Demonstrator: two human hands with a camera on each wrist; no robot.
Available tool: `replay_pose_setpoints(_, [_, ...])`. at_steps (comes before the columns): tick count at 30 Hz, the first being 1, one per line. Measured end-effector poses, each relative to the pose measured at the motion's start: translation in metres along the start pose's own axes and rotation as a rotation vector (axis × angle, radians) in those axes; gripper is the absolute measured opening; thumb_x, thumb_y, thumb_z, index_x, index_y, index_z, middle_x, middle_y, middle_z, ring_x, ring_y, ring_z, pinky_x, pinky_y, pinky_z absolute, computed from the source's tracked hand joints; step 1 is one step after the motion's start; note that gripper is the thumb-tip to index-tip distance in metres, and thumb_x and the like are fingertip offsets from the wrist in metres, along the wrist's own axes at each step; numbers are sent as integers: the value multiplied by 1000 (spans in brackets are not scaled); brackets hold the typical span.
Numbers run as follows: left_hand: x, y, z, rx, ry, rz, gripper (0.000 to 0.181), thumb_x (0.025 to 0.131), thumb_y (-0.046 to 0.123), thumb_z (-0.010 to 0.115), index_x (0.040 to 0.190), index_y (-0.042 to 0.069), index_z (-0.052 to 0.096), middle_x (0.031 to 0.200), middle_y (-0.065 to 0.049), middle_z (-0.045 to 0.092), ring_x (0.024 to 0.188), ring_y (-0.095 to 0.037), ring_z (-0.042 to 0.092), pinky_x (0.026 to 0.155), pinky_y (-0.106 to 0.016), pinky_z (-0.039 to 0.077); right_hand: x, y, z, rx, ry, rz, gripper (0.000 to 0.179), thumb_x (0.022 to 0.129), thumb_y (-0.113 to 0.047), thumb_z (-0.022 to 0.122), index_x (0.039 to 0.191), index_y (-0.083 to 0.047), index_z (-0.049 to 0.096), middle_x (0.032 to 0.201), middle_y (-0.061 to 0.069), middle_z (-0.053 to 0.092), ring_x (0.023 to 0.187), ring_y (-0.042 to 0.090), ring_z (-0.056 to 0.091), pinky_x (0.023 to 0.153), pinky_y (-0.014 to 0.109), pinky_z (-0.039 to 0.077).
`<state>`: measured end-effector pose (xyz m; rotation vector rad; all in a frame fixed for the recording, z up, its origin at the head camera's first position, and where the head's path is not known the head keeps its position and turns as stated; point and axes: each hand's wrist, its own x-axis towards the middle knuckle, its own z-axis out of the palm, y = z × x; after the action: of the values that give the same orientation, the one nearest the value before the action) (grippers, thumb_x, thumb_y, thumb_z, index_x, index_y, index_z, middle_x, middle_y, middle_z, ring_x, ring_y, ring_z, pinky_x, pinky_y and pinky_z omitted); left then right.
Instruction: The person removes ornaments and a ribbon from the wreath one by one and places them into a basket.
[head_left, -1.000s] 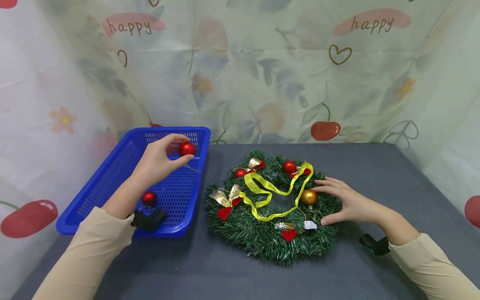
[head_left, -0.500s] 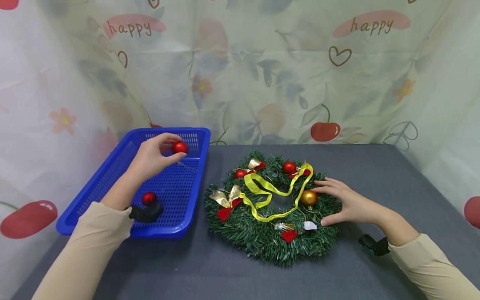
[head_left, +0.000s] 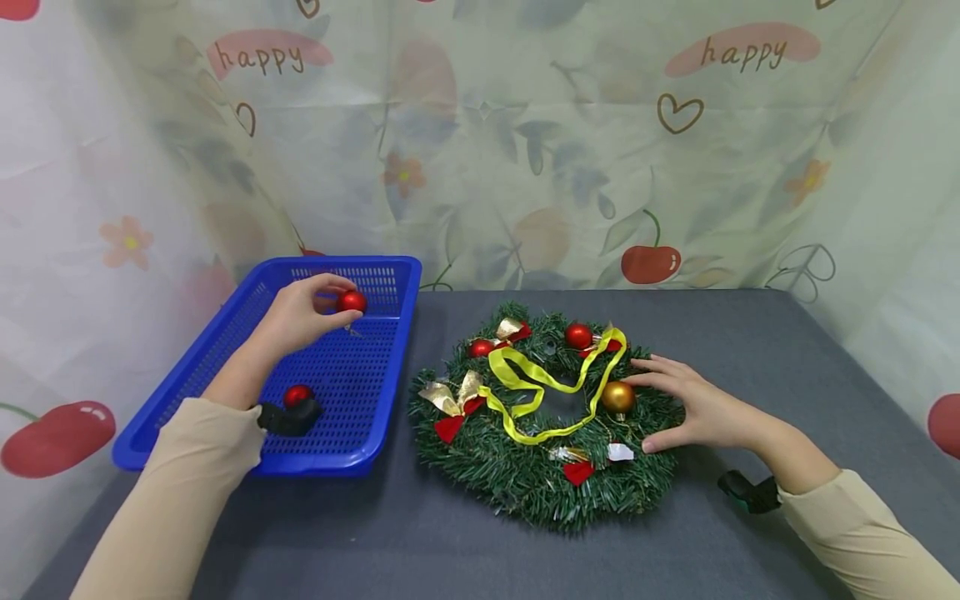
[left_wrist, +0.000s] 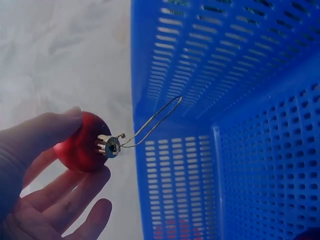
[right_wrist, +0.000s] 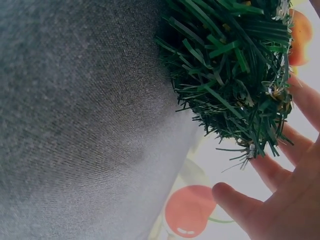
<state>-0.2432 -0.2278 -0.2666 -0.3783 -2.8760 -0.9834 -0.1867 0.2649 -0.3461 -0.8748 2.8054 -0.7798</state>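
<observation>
My left hand (head_left: 298, 315) holds a red bauble (head_left: 352, 302) over the far part of the blue basket (head_left: 414, 279). The left wrist view shows thumb and fingers around the bauble, its gold cap (left_wrist: 107, 145) and thin string loop (left_wrist: 155, 120) toward the basket. A green wreath (head_left: 517, 479) lies flat on the table, carrying red baubles, red-and-gold bows and a loose yellow ribbon (head_left: 500, 363). At the wreath's right edge rests my right hand (head_left: 701, 408), fingers spread and relaxed beside a gold bauble (head_left: 618, 397).
Another red bauble (head_left: 297, 395) lies in the basket, partly behind the black wrist camera (head_left: 288, 418). Grey cloth (head_left: 480, 550) covers the table. A printed curtain (head_left: 480, 167) stands behind and at both sides.
My left hand has moved left with the red bauble, further over the basket, and lately dipped slightly. The right hand and the wreath have stayed in place.
</observation>
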Motion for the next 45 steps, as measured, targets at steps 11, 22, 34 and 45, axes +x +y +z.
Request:
replay_pose_setpoints(11, [2,-11,2,15,-40,-13,44,87,20,66,125,0,54,125,-26,55,111,-42,58,90,-50,49,-3,1,0,-66,38,-6,80,69,-44,79,135,-14,46,149,24,23,131,49,24,92,69,31])
replay_pose_setpoints(22, [2,-15,2,47,-56,-14,43,87,23,66,122,1,56,123,-25,58,107,-40,60,88,-49,50,-2,3,0,-47,11,18,81,69,-47,78,136,-15,45,150,22,22,131,49,26,91,69,34])
replay_pose_setpoints(34, [1,-21,5,78,-137,-33,40,87,21,65,121,1,56,121,-26,59,106,-40,61,90,-50,49,-2,4,2,-39,10,9,79,70,-45,78,135,-13,47,149,22,23,131,48,28,91,67,36])
replay_pose_setpoints(45, [1,-21,5,104,-194,-42,42,90,24,62,124,1,54,122,-27,58,109,-41,59,91,-51,48,-4,2,2,-16,4,26,80,70,-46,78,135,-13,46,149,24,21,131,48,27,91,66,36])
